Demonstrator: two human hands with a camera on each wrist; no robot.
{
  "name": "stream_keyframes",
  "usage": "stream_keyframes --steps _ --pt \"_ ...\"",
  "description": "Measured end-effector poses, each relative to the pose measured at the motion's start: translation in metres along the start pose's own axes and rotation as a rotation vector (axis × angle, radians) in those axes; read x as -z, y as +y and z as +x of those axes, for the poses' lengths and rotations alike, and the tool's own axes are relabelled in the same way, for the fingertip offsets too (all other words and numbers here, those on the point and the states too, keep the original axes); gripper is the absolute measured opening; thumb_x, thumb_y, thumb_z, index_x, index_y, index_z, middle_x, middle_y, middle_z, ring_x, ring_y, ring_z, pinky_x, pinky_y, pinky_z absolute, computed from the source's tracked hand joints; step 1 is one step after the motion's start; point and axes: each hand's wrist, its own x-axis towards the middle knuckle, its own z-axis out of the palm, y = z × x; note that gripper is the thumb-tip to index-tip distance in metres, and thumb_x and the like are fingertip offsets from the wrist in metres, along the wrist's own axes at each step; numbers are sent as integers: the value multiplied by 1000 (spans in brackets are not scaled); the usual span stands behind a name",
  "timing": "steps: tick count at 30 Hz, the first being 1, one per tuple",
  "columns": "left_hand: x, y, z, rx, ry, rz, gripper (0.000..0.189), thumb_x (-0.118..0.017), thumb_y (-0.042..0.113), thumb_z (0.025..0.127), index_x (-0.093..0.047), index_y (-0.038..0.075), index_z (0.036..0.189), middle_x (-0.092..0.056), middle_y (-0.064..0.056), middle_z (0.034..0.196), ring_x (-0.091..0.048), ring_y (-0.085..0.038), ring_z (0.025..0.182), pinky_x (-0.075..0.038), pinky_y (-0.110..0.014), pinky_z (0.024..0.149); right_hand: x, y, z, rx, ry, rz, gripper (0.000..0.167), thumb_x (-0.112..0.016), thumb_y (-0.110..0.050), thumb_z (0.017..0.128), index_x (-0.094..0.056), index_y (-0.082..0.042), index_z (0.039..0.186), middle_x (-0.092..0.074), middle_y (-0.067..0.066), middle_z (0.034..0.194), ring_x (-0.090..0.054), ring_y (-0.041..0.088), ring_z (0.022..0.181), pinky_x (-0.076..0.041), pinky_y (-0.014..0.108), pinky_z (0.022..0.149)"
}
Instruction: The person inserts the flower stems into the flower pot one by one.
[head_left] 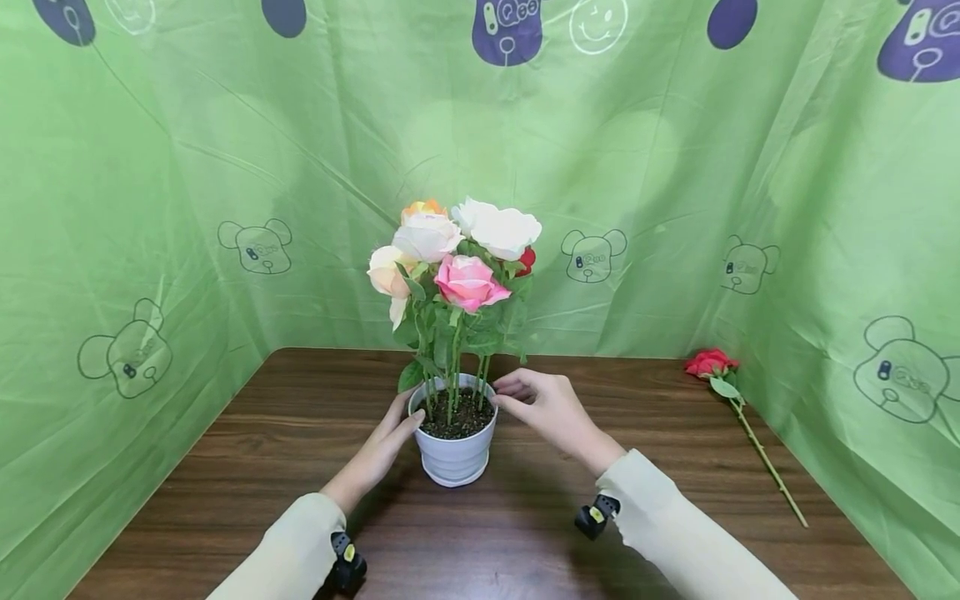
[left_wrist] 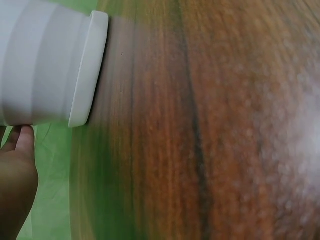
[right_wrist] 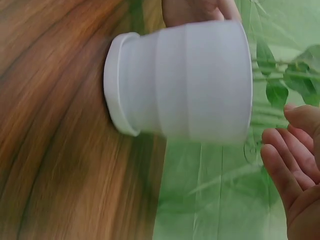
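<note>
A white flower pot with a saucer-like base stands on the table, filled with dark soil. Artificial-looking roses rise from it: a pink rose in front, with white, peach, orange and red blooms around it. My left hand holds the pot's left side, thumb at the rim and fingers along the outer wall. Beside the right rim is my right hand, its fingers loosely bent. The right wrist view shows that hand apart from the pot wall, with nothing between thumb and fingers.
A single red rose with a long stem lies at the right side of the wooden table. Green printed curtains enclose the table at the back and both sides. Each wrist carries a small black camera.
</note>
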Motion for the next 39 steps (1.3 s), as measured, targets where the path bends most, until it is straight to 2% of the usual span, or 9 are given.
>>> stream_keyframes --steps 7,13,21,36,39 --pt "2 -1 2 18 -10 -75 54 -44 19 107 -25 6 156 -22 -18 162 -18 -33 147 -21 -57 114 27 15 -12 -26 30 -81 14 -78 -19 90 -75 -15 102 -75 -8 94 -70 6 79 -58 27 69" --pt "2 0 2 57 -3 -79 54 -43 22 107 -25 9 157 -21 -17 163 -16 -32 148 -20 -62 114 49 33 -27 -81 45 -144 16 -79 -19 89 -75 -12 103 -75 -8 92 -69 6 78 -57 27 67" --pt "3 1 3 90 -15 -85 56 -38 15 104 -22 8 157 -18 -18 163 -17 -33 147 -20 -61 115 73 65 -47 -165 42 -238 15 -78 -23 90 -75 -15 103 -74 -8 92 -69 9 81 -56 30 70" --pt "6 2 1 80 -7 -23 56 -42 17 103 -27 14 157 -24 -15 162 -21 -31 146 -24 -63 113 139 125 -88 -321 59 -415 25 -73 -28 94 -73 -8 110 -75 3 96 -69 21 87 -54 37 71" --pt "6 0 1 49 -10 -2 55 -43 17 103 -28 13 157 -26 -15 161 -23 -31 146 -27 -62 111 153 137 -98 -345 46 -455 26 -73 -28 94 -73 -7 110 -74 6 97 -69 25 88 -53 41 72"
